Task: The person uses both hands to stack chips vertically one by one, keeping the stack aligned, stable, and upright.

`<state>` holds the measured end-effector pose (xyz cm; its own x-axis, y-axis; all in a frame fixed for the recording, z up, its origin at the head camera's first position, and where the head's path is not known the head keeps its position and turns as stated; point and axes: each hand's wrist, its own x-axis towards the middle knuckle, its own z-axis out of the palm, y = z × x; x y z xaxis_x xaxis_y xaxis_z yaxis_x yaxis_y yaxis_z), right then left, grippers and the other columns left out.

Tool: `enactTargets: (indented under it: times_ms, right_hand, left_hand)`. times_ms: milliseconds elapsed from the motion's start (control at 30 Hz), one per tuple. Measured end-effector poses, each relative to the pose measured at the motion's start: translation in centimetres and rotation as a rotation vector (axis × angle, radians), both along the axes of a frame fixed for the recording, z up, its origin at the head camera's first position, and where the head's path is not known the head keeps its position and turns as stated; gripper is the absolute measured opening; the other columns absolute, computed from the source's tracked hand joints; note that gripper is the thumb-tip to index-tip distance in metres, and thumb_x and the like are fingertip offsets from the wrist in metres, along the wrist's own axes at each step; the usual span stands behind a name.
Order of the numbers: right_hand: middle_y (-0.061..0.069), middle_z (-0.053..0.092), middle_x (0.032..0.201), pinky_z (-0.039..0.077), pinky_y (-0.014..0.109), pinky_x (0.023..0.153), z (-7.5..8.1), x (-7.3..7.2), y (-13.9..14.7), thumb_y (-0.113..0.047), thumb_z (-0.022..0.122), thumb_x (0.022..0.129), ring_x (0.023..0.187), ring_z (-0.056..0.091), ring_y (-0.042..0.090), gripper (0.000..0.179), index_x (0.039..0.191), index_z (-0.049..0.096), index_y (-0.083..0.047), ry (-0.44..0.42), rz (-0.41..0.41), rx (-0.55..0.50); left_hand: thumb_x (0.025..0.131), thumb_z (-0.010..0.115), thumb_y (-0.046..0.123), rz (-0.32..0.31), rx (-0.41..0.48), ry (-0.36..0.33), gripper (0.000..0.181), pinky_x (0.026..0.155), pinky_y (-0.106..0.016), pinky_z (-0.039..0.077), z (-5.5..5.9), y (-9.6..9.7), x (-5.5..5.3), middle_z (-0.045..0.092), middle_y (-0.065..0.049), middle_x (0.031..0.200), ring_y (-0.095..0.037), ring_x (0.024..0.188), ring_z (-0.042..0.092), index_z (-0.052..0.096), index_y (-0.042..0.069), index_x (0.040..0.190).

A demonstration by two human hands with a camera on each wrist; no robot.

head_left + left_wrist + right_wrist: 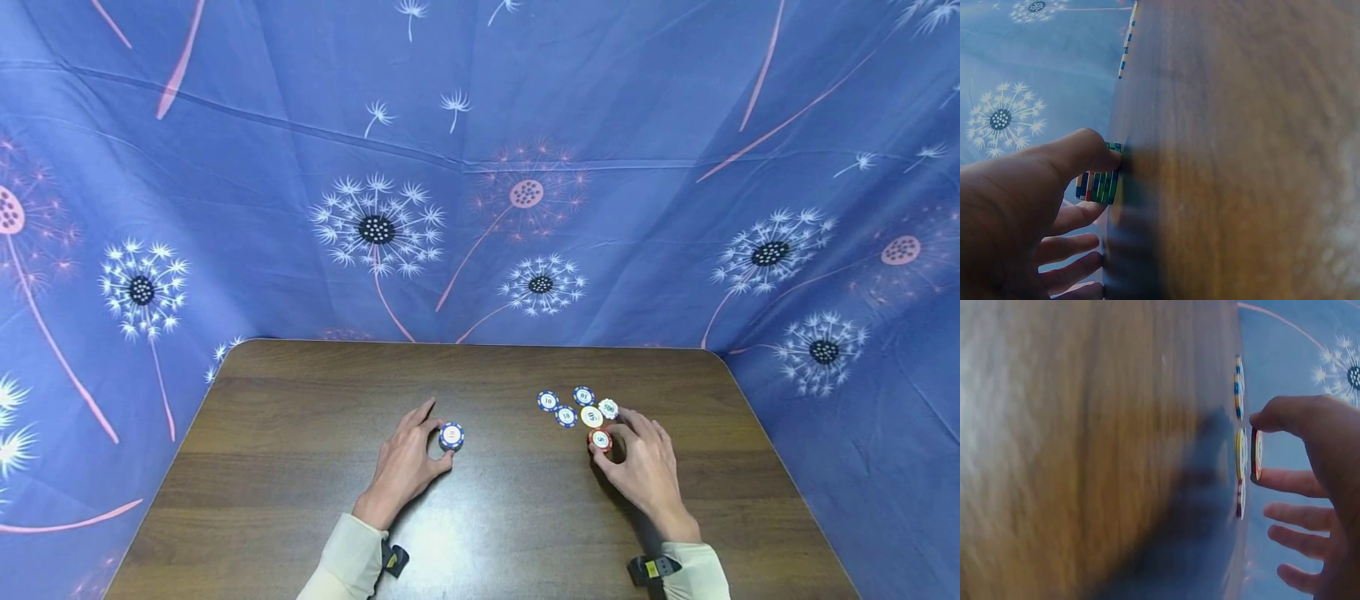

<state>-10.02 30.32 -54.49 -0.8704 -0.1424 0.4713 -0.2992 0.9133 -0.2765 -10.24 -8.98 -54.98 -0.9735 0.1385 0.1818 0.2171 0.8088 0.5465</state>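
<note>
Between thumb and index finger, my left hand grips a stack of poker chips with a blue-edged one on top. From the side, the left wrist view shows green, red and blue edges in that stack, close against the tabletop. My right hand pinches a red poker chip by its rim. In the right wrist view this red chip is held clear of the table, thumb on one side and index finger on the other. The remaining fingers of both hands extend loosely.
Just beyond the red chip lie a yellow-edged chip and a white chip. Several blue-edged chips lie flat to their left. The wooden table meets a blue dandelion-print cloth along its back edge.
</note>
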Motion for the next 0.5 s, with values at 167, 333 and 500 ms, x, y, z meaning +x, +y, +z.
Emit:
enactTargets:
  times_ms: [167, 333, 500]
  right_hand:
    - [0.026, 0.069, 0.129, 0.042, 0.070, 0.107, -0.1, -0.1, -1.3, -0.027, 0.090, 0.073, 0.122, 0.063, 0.048, 0.036, 0.098, 0.079, -0.002, 0.031, 0.086, 0.028]
    - [0.026, 0.069, 0.131, 0.044, 0.069, 0.105, -0.2, -0.3, -3.0, -0.026, 0.091, 0.074, 0.122, 0.064, 0.047, 0.035, 0.098, 0.079, -0.004, 0.040, 0.168, 0.045]
    - [0.023, 0.069, 0.134, 0.044, 0.068, 0.105, -0.3, -0.4, -4.7, -0.026, 0.092, 0.073, 0.123, 0.065, 0.045, 0.034, 0.098, 0.079, -0.006, 0.033, 0.223, 0.042]
  left_hand:
    - [0.081, 0.090, 0.029, 0.003, 0.000, 0.001, 0.041, 0.084, -0.061, 0.060, 0.1, 0.0, 0.1, 0.054, -0.011, 0.160, -0.035, 0.143, 0.054, 0.079, 0.013, 0.117]
    - [0.081, 0.090, 0.029, 0.001, 0.000, 0.004, 0.042, 0.085, -0.061, 0.060, 0.0, 0.0, 0.1, 0.054, -0.012, 0.161, -0.036, 0.143, 0.054, 0.079, 0.013, 0.118]
    - [0.081, 0.090, 0.030, 0.002, 0.002, 0.001, 0.042, 0.083, -0.061, 0.060, -0.2, 0.0, 0.2, 0.054, -0.011, 0.161, -0.035, 0.144, 0.054, 0.079, 0.013, 0.118]
